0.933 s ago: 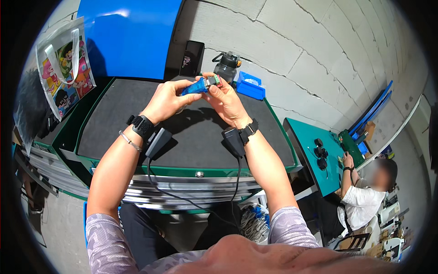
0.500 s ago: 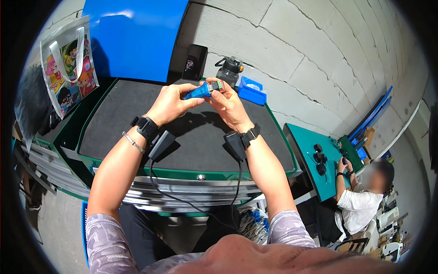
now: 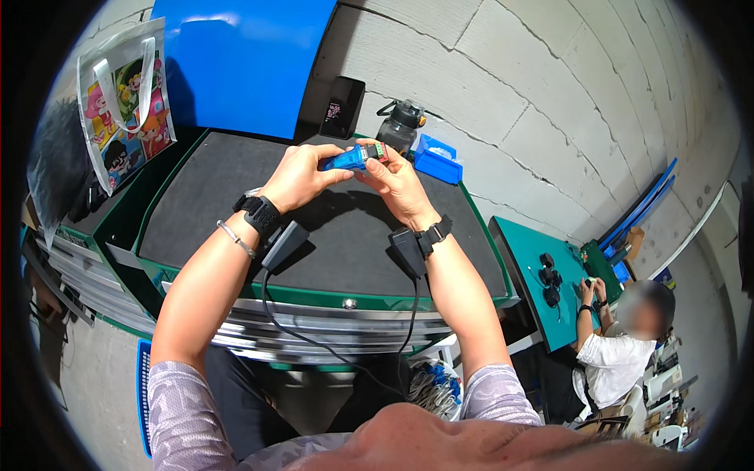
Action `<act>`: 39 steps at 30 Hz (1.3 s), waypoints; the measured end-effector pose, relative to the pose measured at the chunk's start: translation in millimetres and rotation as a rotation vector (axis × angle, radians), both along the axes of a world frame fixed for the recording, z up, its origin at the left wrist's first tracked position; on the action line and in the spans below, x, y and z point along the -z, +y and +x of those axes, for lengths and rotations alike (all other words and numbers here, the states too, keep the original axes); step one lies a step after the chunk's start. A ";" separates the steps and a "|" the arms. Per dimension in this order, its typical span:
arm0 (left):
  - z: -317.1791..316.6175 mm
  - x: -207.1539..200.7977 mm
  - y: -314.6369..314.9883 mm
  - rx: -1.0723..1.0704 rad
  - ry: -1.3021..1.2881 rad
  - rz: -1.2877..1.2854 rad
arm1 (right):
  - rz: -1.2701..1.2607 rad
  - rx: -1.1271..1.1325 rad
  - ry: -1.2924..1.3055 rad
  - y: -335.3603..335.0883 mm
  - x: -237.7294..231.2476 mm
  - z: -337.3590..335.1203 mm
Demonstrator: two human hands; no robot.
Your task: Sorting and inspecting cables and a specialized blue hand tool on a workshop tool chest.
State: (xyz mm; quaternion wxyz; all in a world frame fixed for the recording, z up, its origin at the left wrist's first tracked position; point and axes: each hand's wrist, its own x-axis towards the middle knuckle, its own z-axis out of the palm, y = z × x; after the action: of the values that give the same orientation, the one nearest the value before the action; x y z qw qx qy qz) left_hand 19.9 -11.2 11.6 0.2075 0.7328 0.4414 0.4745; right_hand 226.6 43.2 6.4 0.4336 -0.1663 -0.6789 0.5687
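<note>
Above the far half of a grey work mat, both my hands are closed on one small device, a translucent blue adapter [image 3: 342, 160] with a metal connector in its middle. My left hand [image 3: 300, 174] pinches the blue body between thumb and fingers. On the other end, my right hand [image 3: 399, 186] grips a small red-edged piece with a green terminal block [image 3: 380, 149]. The two parts meet between my hands; whether they are fully joined I cannot make out. Black straps with cabled black boxes [image 3: 287, 245] sit at both wrists.
The dark grey mat [image 3: 196, 212] lines a green-edged metal cabinet top. Behind my hands stand a black phone-like device [image 3: 342, 107], a dark bottle [image 3: 400, 125] and a blue bin [image 3: 437, 159]. A printed bag [image 3: 126, 110] is at left. A co-worker [image 3: 620, 353] sits at a green table, right.
Both hands keep their hold on the adapter, almost unmoved. The whole view has shifted slightly. At the right, the co-worker's hands have changed position a little.
</note>
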 end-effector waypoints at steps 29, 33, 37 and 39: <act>-0.8 13.4 13.4 -0.054 -0.008 0.009 | 0.054 0.141 0.011 5.3 10.4 -9.7; -0.9 12.3 12.8 -0.081 0.014 0.082 | 0.077 0.163 -0.046 4.4 11.1 -12.4; 1.3 7.8 12.0 -0.023 0.003 -0.118 | -0.052 0.060 0.137 4.0 13.2 -12.1; 2.4 9.0 10.9 -0.002 -0.075 -0.114 | -0.090 0.073 0.204 6.7 13.9 -8.0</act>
State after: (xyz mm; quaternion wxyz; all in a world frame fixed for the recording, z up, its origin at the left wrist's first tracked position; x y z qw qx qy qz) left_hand 22.3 -0.4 2.6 0.2650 0.7009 0.4605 0.4759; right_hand 218.7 49.9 -7.5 0.5130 -0.1514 -0.5984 0.5965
